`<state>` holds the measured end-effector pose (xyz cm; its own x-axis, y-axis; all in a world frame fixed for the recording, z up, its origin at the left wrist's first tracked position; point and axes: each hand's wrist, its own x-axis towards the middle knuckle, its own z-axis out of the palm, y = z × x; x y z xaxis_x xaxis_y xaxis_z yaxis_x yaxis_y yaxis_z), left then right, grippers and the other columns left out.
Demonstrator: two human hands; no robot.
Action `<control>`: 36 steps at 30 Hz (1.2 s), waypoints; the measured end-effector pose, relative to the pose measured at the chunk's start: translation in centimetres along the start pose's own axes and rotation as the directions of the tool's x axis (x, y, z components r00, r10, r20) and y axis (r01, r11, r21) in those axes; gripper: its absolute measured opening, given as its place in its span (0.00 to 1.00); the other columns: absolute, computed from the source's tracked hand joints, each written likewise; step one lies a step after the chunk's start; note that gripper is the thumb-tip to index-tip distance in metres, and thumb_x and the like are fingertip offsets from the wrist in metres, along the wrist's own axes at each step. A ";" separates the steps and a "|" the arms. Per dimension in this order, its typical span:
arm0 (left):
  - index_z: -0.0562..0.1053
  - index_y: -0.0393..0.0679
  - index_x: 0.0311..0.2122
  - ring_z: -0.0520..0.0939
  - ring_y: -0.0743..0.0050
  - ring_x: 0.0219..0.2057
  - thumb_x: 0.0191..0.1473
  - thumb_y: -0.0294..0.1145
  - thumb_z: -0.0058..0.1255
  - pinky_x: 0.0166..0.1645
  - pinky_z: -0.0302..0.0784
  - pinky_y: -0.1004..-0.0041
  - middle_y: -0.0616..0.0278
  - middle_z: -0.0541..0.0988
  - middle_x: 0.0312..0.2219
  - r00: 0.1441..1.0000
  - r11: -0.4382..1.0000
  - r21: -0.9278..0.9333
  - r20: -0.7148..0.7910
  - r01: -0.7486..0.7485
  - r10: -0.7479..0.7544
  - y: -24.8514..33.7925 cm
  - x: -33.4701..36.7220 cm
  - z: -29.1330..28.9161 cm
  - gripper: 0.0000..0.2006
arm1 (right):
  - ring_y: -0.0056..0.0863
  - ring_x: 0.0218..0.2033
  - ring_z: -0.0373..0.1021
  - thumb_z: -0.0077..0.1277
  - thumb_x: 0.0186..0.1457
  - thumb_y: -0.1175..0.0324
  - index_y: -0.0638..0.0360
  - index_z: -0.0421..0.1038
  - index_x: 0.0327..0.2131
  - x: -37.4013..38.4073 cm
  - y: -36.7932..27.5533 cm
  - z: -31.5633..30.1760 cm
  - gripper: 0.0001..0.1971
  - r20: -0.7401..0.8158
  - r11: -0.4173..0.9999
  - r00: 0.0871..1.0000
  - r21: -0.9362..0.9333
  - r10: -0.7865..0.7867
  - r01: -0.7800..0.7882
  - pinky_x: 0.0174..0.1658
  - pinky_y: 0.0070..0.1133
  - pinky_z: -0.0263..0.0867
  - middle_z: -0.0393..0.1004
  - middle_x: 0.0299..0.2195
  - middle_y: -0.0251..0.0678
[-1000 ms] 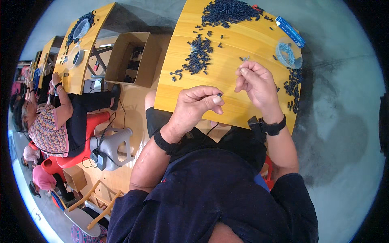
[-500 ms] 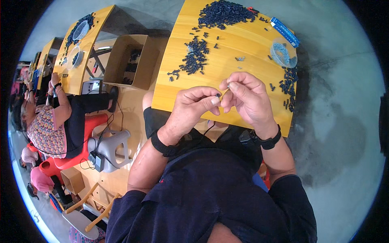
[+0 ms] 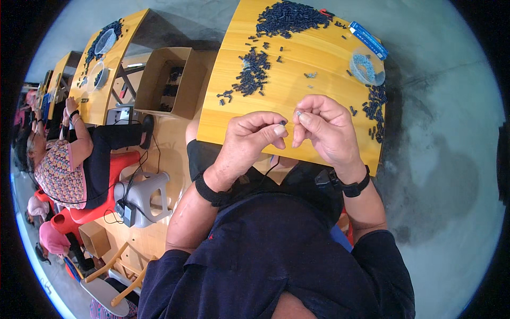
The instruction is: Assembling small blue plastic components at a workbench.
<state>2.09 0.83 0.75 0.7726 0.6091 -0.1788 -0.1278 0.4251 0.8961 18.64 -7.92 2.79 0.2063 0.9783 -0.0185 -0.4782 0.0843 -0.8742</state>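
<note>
Over the near edge of the yellow table [image 3: 313,127], my left hand [image 3: 252,135] pinches a small black cylindrical piece [image 3: 282,123], mostly covered by thumb and forefinger. Facing it, my right hand [image 3: 329,130] holds a tiny silvery metal piece [image 3: 299,113] between thumb and fingertips. A narrow gap separates the two hands. Beyond my left hand lies a pile of black cylindrical pieces [image 3: 252,74], and a larger black heap [image 3: 289,18] covers the far end. A few small metal pieces [image 3: 310,75] lie mid-table.
A clear plastic tub [image 3: 367,66] of small light-blue or silvery pieces stands at the right edge, beside a blue box [image 3: 368,40]. More black pieces [image 3: 376,109] lie along that edge. An open cardboard box [image 3: 186,80] is to the left, near a seated person [image 3: 64,165] at another table.
My hands have drawn slightly apart, widening the gap between the black piece and the metal piece. The whole view has shifted a little. Both hands keep their pinch.
</note>
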 end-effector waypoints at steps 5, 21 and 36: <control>0.73 0.32 0.39 0.79 0.77 0.28 0.54 0.22 0.50 0.33 0.75 0.80 0.60 0.78 0.29 1.000 1.000 -0.006 0.015 0.023 -0.023 0.3 -0.3 0.3 0.08 | 0.21 0.24 0.72 0.44 0.57 0.77 0.69 0.69 0.36 -0.6 -0.7 0.3 0.06 -0.046 0.984 0.999 -0.181 -0.011 0.003 0.28 0.16 0.71 0.72 0.26 0.36; 0.74 0.36 0.38 0.78 0.81 0.28 0.53 0.25 0.51 0.28 0.74 0.83 0.64 0.78 0.28 0.999 0.997 0.078 0.049 0.003 -0.007 0.8 -0.6 0.9 0.07 | 0.17 0.26 0.71 0.46 0.52 0.83 0.70 0.70 0.32 -1.4 -2.0 1.3 0.04 0.077 0.824 0.993 -0.553 -0.095 0.122 0.29 0.13 0.67 0.69 0.28 0.35; 0.75 0.34 0.35 0.77 0.84 0.23 0.52 0.22 0.53 0.25 0.71 0.83 0.66 0.77 0.24 0.996 0.994 0.085 0.049 0.072 -0.076 1.2 -0.9 1.0 0.06 | 0.20 0.22 0.70 0.44 0.52 0.82 0.66 0.71 0.33 -1.3 -2.7 1.3 0.06 0.218 0.651 0.969 -0.720 -0.119 0.242 0.25 0.16 0.65 0.68 0.25 0.36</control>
<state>1.83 0.14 2.43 0.8095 0.5416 -0.2265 -0.0187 0.4093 0.9122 18.51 -9.14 5.81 0.0708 0.9789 0.1917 0.3532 0.1551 -0.9226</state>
